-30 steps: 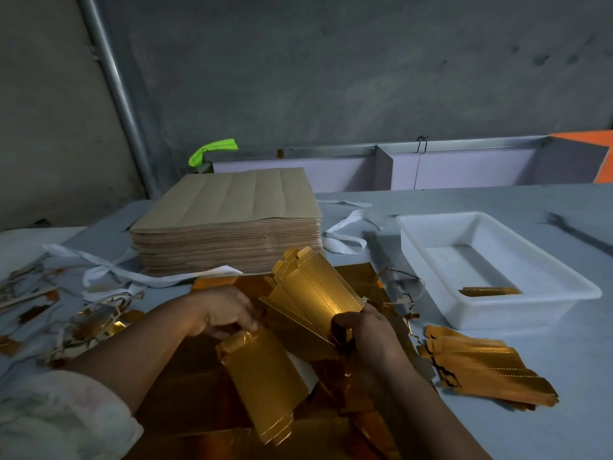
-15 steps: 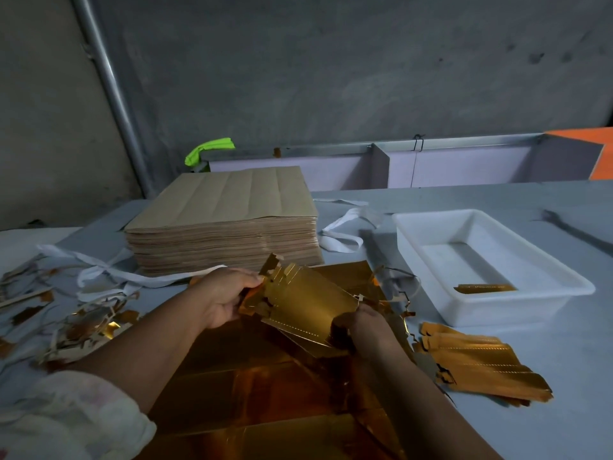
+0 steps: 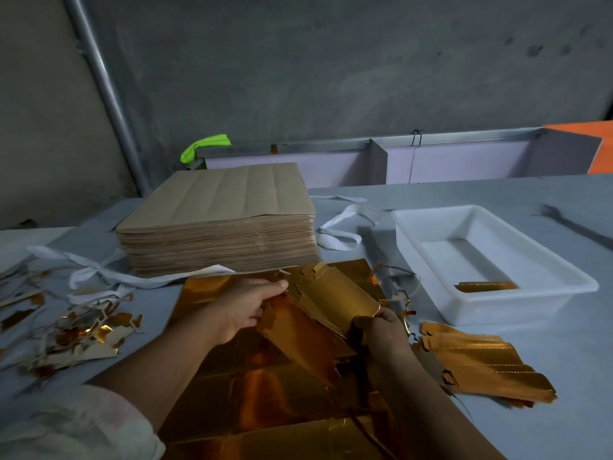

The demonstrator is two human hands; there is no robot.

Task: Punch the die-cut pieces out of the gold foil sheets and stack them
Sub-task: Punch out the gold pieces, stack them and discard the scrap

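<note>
A small bundle of gold die-cut pieces [image 3: 335, 302] is held above the gold foil sheets [image 3: 282, 393] lying on the table in front of me. My left hand [image 3: 242, 307] pinches the bundle's far left end with thumb and fingers. My right hand [image 3: 381, 330] grips its near right end. A fanned stack of punched gold pieces [image 3: 481, 360] lies on the table to the right of my right hand. One more gold piece [image 3: 486, 286] lies inside the white tray [image 3: 424, 247].
A tall stack of brown-backed sheets [image 3: 219, 224] stands behind the foil. Gold and white offcut scraps [image 3: 76, 330] litter the table at the left, with white strips [image 3: 341, 234] between the stack and tray. A grey wall and a low partition [image 3: 431, 157] close the back.
Both hands have brought the pieces together into one bundle and lowered it toward the table; the piece my left hand held low now lies with the others.
</note>
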